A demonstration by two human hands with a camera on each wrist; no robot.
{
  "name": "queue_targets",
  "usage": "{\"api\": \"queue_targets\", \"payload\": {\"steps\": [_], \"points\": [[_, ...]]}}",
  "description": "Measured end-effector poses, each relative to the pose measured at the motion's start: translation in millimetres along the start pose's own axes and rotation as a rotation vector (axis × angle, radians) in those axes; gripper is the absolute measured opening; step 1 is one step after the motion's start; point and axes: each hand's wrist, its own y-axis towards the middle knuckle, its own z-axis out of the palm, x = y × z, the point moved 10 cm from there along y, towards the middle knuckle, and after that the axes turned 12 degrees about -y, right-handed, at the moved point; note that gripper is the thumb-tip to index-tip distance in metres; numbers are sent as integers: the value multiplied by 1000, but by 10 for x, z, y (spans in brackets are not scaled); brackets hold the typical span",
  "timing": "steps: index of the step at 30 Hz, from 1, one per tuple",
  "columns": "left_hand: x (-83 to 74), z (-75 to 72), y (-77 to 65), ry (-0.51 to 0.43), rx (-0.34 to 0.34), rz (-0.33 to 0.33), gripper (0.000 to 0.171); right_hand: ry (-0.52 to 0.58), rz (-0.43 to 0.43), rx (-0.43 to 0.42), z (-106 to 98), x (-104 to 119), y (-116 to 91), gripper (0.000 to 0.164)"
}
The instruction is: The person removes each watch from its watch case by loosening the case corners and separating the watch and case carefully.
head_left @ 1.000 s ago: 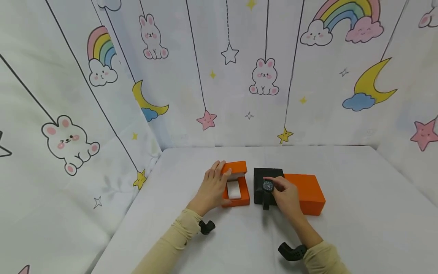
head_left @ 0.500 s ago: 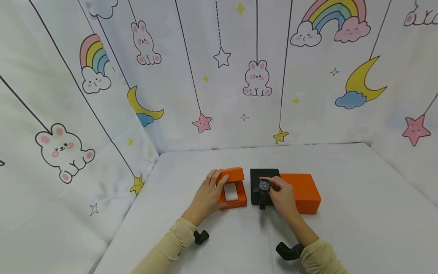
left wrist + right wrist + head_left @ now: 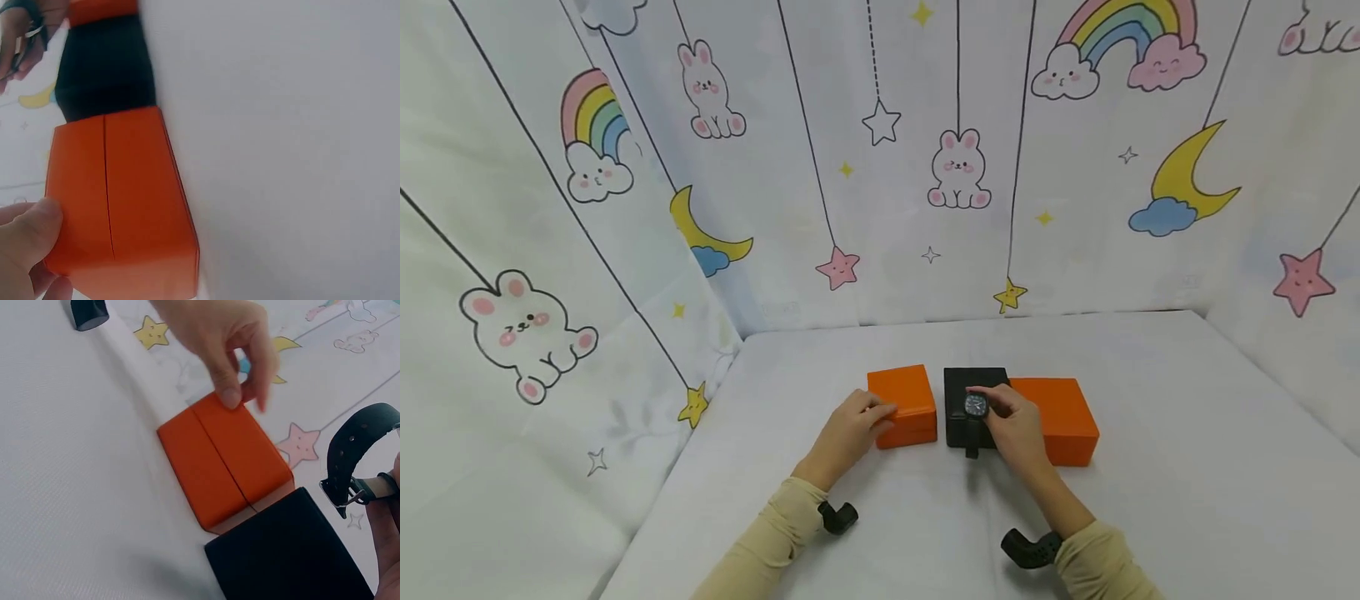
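The left hand [image 3: 852,423] is at the left-hand orange box [image 3: 904,392], which stands closed. Its thumb lies on the lid's front and its fingers bend over the top, gripping the lid edge; the seam between lid and base shows in the left wrist view. A square-faced black wristwatch [image 3: 976,406] is pinched in the right hand [image 3: 1018,429], dial towards the head camera and strap hanging down. That strap, with its buckle, loops in the right wrist view. Behind the watch sits a black box [image 3: 956,383], partly covered by it and the right hand.
A larger orange box [image 3: 1056,408] adjoins the black box on the right, partly behind the right hand. All three boxes stand in a row on the white tabletop [image 3: 925,533]. A patterned cloth [image 3: 1075,267] hangs behind. Each wrist carries a black camera mount [image 3: 1030,550].
The left-hand orange box's lid has come down over the white insert, with the left hand following it. The right hand still holds the wristwatch over the black box. The head view has shifted slightly.
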Motion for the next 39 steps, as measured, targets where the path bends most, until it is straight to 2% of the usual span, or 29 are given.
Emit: {"api": "queue_targets", "payload": {"steps": [5, 8, 12, 18, 20, 23, 27, 31, 36, 39], "points": [[39, 92, 7, -79, -61, 5, 12, 17, -9, -15, -84, -64, -35, 23], [7, 180, 79, -82, -42, 13, 7, 11, -3, -24, -152, -124, -60, 23], [-41, 311, 170, -103, 27, -20, 3, -15, 37, -11, -220, -233, -108, 25], [-34, 521, 211, -98, 211, -173, 5, -61, 116, 105, -305, -398, -269, 25], [-61, 552, 237, -72, 260, -189, 5, -95, 125, 136, -420, -453, -341, 20], [-146, 507, 276, -25, 273, -162, 9, -147, 127, 186, -659, -553, -409, 15], [-226, 313, 247, 30, 207, -123, 7, -175, 116, 306, -957, -731, -396, 19], [-242, 174, 213, 27, 158, -103, 4, -214, 144, 394, -1252, -1049, -390, 25], [-245, 219, 225, 3, 166, -73, 3, -204, 196, 441, -1521, -1497, -487, 29], [-268, 251, 247, -15, 155, -52, 4, -183, 194, 458, -1612, -1674, -548, 30]]}}
